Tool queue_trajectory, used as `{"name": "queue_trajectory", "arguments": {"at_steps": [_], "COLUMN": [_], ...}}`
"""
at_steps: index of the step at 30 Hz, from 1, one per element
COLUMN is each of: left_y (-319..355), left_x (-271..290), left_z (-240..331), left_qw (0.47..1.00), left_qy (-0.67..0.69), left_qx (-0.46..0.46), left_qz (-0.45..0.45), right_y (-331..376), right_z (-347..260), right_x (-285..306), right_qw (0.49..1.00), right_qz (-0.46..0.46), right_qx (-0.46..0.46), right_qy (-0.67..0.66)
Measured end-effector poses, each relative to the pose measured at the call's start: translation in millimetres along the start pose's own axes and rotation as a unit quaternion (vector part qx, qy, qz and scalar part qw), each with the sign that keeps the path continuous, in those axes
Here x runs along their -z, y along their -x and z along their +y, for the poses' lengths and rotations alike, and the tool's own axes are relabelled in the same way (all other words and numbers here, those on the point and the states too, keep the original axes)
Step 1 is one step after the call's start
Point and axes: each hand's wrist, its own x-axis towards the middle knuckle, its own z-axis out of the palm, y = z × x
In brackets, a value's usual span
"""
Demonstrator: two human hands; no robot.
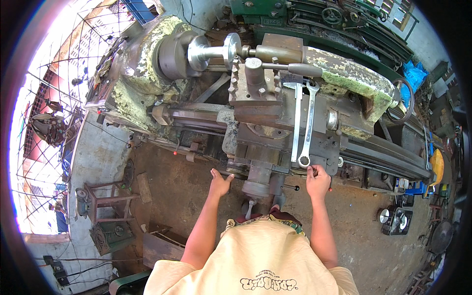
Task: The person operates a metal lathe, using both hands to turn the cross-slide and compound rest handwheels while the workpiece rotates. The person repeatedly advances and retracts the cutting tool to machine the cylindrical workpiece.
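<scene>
At the front of a metal lathe, my left hand [221, 183] is at the rim of a dark handwheel [238, 168], its thumb and fingers on either side. My right hand [318, 183] is closed around a lever handle [314, 172] at the right of the apron; most of it is hidden by the fingers. Just above lie a combination wrench [309, 123] and a caliper [297, 123], side by side on the carriage. A shiny flanged metal workpiece [212, 52] sits between the chuck [174, 55] and the tailstock [339, 69].
Beside the workpiece stands the square tool post [255, 88] with a long clamping handle [304, 69]. A cross-slide crank [250, 208] points toward my body. A black-knobbed lever [296, 188] sticks out between my arms. Behind is a green machine [314, 37]; a wooden stand [110, 196] is at left.
</scene>
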Motion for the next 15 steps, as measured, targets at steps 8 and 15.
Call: {"name": "queue_trajectory", "arguments": {"at_steps": [8, 15], "left_y": [1.0, 1.8], "left_x": [6.1, 8.4], "left_z": [2.1, 1.9], "left_qw": [1.0, 0.999], "left_qy": [0.018, 0.029], "left_qx": [0.003, 0.007], "left_qz": [-0.02, -0.029], "right_y": [0.3, 0.3], "right_z": [-2.2, -1.7], "right_x": [0.9, 0.9], "right_qw": [1.0, 1.0], "right_qz": [-0.005, 0.001], "right_qx": [-0.013, 0.0], "right_qy": [-0.004, -0.001]}}
